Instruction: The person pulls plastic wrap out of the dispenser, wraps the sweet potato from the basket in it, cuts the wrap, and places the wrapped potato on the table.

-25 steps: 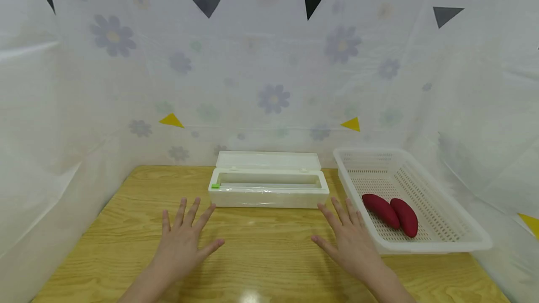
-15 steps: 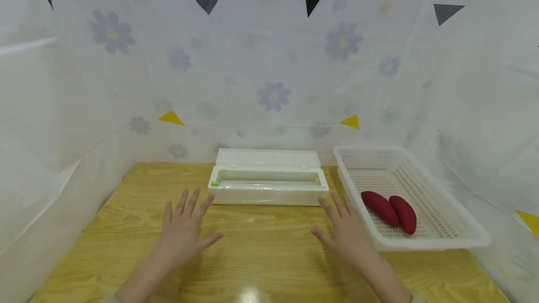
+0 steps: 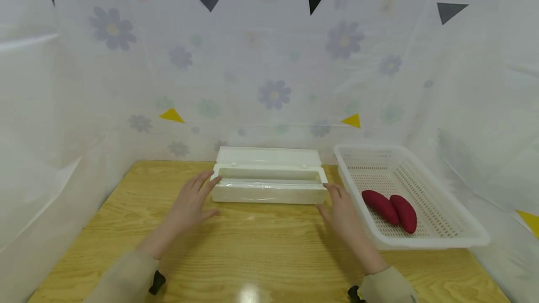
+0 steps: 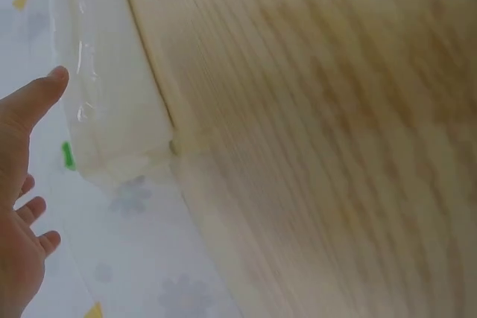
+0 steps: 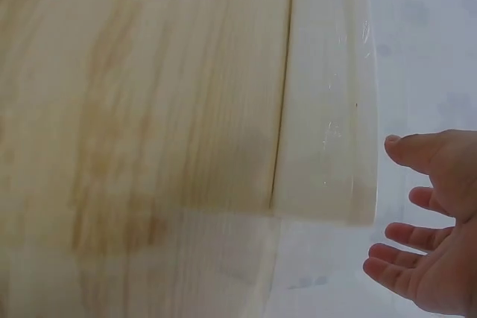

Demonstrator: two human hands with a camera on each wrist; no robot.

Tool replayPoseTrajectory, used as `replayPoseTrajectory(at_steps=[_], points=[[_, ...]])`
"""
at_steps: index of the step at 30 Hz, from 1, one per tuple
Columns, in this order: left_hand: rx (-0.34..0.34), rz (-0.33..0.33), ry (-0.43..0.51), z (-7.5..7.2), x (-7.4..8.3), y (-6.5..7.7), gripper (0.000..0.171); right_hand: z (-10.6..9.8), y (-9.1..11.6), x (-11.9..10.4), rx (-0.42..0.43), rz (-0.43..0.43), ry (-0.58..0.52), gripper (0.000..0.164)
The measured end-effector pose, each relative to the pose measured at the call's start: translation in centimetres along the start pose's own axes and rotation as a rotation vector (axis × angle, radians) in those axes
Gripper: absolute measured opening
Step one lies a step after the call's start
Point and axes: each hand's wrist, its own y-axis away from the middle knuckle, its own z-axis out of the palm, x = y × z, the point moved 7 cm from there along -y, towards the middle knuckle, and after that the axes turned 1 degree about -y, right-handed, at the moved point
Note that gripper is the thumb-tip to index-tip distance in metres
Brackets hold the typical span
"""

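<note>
A long white cling film dispenser box (image 3: 268, 194) lies across the back of the wooden table, its lid (image 3: 268, 156) tipped back and clear film stretched over the front. My left hand (image 3: 190, 202) is at the box's left end, fingers spread along the corner. At the right end, my right hand (image 3: 343, 209) has its fingertips right by the corner, thumb lower down. Both hands hold nothing. A green slider (image 4: 68, 156) shows on the box edge in the left wrist view; the left fingers cover it in the head view.
To the right stands a white plastic basket (image 3: 433, 243) with two dark red sweet potatoes (image 3: 380, 206) in it. A flowered white sheet (image 3: 273, 60) hangs behind and around the wooden table (image 3: 252, 251). Black straps show at both sleeve cuffs (image 3: 130, 265).
Both hands have moved forward from in front of the box to its two ends, with the fingers less widely spread. The box, basket and sweet potatoes stay in place.
</note>
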Motion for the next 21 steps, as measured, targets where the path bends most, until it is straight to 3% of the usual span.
replayPoseTrajectory(at_steps=[6, 11, 17, 21], points=[[-0.046, 0.106, 0.039, 1.2, -0.8, -1.2, 0.086, 0.8, -0.5, 1.4, 0.027, 0.045, -0.048, 0.055], [-0.084, 0.193, 0.039, 1.9, -1.0, -1.8, 0.083, 1.7, -0.9, 2.4, -0.010, 0.097, -0.072, 0.059], [-0.122, 0.289, 0.008, 2.9, -1.0, -1.8, 0.071, 2.7, -1.6, 2.3, -0.007, 0.014, -0.083, 0.064], [-0.119, 0.299, 0.038, 3.6, -1.3, -1.9, 0.060, 3.1, -2.0, 2.5, 0.017, -0.010, -0.089, 0.061]])
